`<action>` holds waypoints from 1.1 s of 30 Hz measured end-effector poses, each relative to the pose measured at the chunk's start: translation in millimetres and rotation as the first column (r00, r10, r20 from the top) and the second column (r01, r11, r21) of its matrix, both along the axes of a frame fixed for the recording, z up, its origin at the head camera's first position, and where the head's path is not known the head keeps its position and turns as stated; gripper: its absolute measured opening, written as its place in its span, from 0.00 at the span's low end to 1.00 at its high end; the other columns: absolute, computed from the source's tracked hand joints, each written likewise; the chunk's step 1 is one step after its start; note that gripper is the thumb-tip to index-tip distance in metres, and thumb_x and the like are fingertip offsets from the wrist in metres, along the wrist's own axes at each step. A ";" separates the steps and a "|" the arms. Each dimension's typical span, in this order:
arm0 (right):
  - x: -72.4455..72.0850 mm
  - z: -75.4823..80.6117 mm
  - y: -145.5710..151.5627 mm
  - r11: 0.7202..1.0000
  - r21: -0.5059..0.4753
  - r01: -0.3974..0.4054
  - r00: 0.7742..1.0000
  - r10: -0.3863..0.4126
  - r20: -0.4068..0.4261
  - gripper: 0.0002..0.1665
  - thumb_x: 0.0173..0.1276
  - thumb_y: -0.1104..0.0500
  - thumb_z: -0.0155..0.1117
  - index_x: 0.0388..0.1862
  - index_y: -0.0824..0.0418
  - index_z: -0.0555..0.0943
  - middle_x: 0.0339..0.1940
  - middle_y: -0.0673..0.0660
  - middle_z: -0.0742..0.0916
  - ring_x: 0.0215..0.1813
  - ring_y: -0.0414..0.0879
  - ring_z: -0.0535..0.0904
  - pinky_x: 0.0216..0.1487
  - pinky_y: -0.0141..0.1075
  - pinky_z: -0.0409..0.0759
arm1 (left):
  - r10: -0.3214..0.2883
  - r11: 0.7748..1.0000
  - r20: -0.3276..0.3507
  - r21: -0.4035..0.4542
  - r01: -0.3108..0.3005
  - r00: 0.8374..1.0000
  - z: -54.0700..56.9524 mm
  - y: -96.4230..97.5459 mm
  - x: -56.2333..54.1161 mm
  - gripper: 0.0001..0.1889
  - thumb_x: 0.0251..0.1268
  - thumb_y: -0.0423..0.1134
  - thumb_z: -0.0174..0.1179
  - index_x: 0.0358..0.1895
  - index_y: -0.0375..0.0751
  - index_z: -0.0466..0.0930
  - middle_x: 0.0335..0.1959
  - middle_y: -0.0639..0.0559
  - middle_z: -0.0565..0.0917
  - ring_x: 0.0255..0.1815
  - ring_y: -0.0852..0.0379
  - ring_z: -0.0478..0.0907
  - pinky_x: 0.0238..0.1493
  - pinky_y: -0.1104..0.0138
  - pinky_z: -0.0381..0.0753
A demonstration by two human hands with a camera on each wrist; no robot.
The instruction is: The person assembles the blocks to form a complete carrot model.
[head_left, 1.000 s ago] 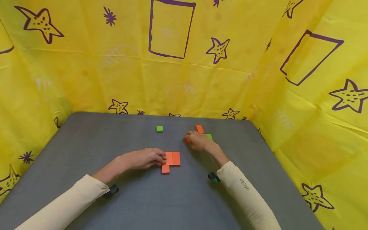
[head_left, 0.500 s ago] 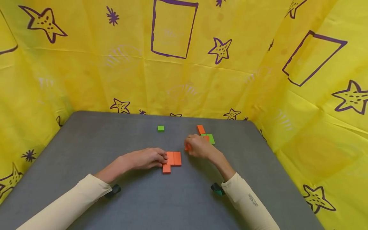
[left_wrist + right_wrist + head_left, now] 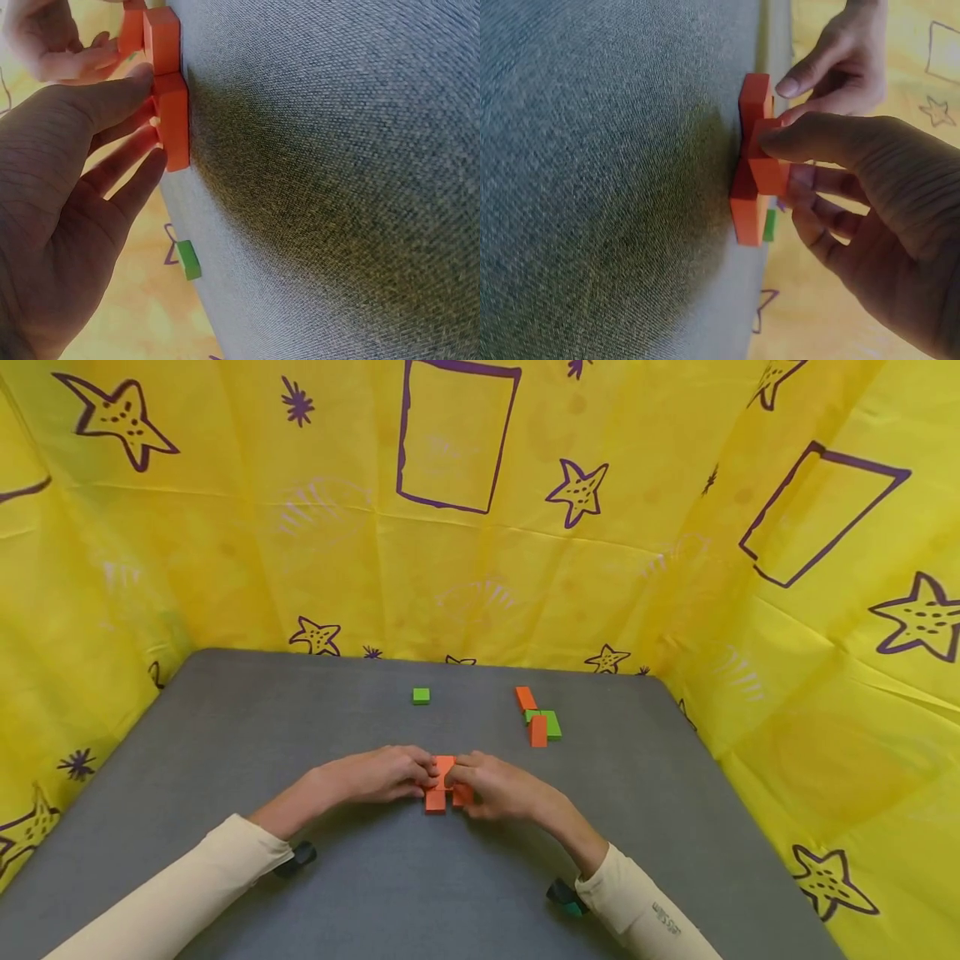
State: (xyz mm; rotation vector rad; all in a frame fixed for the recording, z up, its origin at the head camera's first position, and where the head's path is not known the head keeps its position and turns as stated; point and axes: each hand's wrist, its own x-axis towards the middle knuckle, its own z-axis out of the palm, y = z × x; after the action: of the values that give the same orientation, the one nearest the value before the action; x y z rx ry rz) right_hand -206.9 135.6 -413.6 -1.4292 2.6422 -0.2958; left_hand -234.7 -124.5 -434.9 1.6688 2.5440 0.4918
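A flat group of orange blocks (image 3: 445,766) lies mid-table, with a small orange block (image 3: 435,802) at its near left. My left hand (image 3: 382,774) holds the left side of the group; in the left wrist view its thumb and fingertips rest against an orange block (image 3: 174,124). My right hand (image 3: 504,787) pinches another orange block (image 3: 767,161) between thumb and fingers, at the group's near right. In the right wrist view this block stands in front of the others, tilted slightly. Whether it touches them is hard to tell. The fingers hide parts of the group.
Farther back on the grey table (image 3: 360,893) lies a lone green block (image 3: 421,696). To the right, an orange block (image 3: 526,698), green blocks (image 3: 552,725) and a leaning orange block (image 3: 538,732) sit close together. A yellow patterned cloth (image 3: 465,585) surrounds the table.
My right hand has come nearer from the blocks at the back right, bringing an orange block to the group's right side. The left hand stays at the group.
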 end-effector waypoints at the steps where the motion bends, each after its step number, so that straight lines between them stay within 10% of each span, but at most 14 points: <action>1: 0.5 -0.8 -0.3 1.000 -0.010 -0.004 1.000 0.004 0.002 0.18 0.65 0.63 0.74 0.53 0.57 0.83 0.49 0.50 0.85 0.50 0.44 0.78 0.55 0.33 0.80 | -0.001 1.000 -0.002 0.001 0.001 1.000 0.2 0.1 0.1 0.08 0.73 0.35 0.66 0.50 0.43 0.90 0.53 0.50 0.87 0.55 0.55 0.83 0.59 0.57 0.86; 6: 2.0 -4.5 -1.2 0.998 -0.046 -0.030 1.000 0.030 0.008 0.21 0.67 0.64 0.72 0.58 0.57 0.81 0.56 0.51 0.86 0.58 0.46 0.80 0.65 0.38 0.81 | -0.001 1.000 -0.008 0.007 0.002 1.000 0.6 1.4 0.3 0.06 0.72 0.36 0.67 0.47 0.43 0.90 0.49 0.52 0.85 0.50 0.58 0.81 0.56 0.60 0.86; 25: -0.2 -10.2 1.6 0.999 -0.049 -0.024 0.997 0.020 -0.080 0.25 0.63 0.55 0.80 0.57 0.57 0.82 0.49 0.52 0.85 0.48 0.43 0.78 0.54 0.37 0.79 | 0.013 1.000 0.029 -0.009 -0.013 0.999 3.9 4.8 1.4 0.06 0.71 0.38 0.68 0.45 0.44 0.90 0.46 0.54 0.84 0.46 0.62 0.78 0.52 0.64 0.85; 33: -16.0 2.3 7.7 0.988 -0.073 0.137 0.988 -0.141 -0.056 0.19 0.72 0.53 0.72 0.57 0.61 0.84 0.50 0.57 0.85 0.48 0.47 0.78 0.53 0.42 0.80 | 0.014 1.000 0.011 -0.016 -0.013 1.000 3.0 3.7 1.2 0.06 0.70 0.37 0.69 0.46 0.43 0.91 0.48 0.52 0.85 0.48 0.59 0.81 0.54 0.62 0.87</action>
State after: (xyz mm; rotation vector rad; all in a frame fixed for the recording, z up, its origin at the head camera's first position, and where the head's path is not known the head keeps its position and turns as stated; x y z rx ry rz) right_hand -222.9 143.3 -411.2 -1.2940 2.8134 -0.3669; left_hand -233.5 -120.8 -431.9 1.6402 2.5463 0.4791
